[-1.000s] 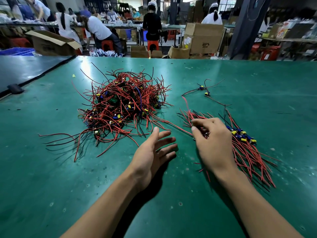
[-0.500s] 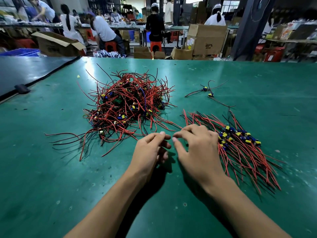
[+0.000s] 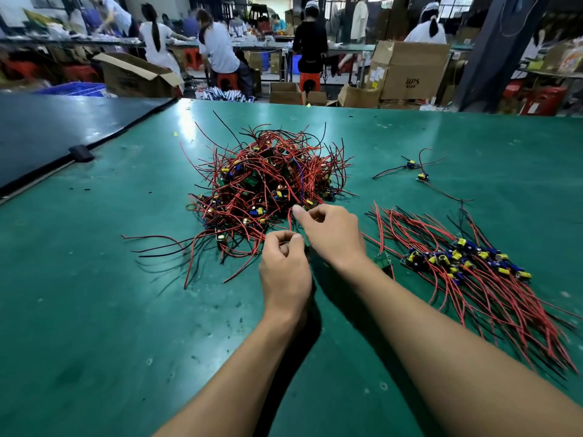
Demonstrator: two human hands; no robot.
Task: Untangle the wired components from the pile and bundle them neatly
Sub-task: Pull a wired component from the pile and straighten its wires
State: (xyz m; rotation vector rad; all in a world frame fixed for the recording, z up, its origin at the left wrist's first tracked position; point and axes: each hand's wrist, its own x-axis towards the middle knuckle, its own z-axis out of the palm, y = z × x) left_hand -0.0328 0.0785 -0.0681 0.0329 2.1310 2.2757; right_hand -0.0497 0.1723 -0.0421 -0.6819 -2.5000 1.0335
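Observation:
A tangled pile of red and black wired components [image 3: 268, 184] lies in the middle of the green table [image 3: 94, 310]. To its right, a sorted bundle [image 3: 473, 279] lies with its wires aligned and its yellow and blue parts grouped. My left hand [image 3: 285, 269] is at the pile's near edge, fingers curled around thin wires. Just beyond it, my right hand [image 3: 331, 234] pinches a red wire between thumb and forefinger at the pile's near right edge. A small green board [image 3: 383, 258] lies beside my right wrist.
Two loose wired components [image 3: 416, 171] lie at the back right of the table. A darker table [image 3: 47, 127] adjoins on the left, with a black clip [image 3: 81, 152] at the seam. Cardboard boxes [image 3: 407, 70] and seated workers are beyond the far edge.
My right hand left the sorted bundle and moved left to the pile. My left hand, flat and open before, moved forward and closed on wires at the pile's edge.

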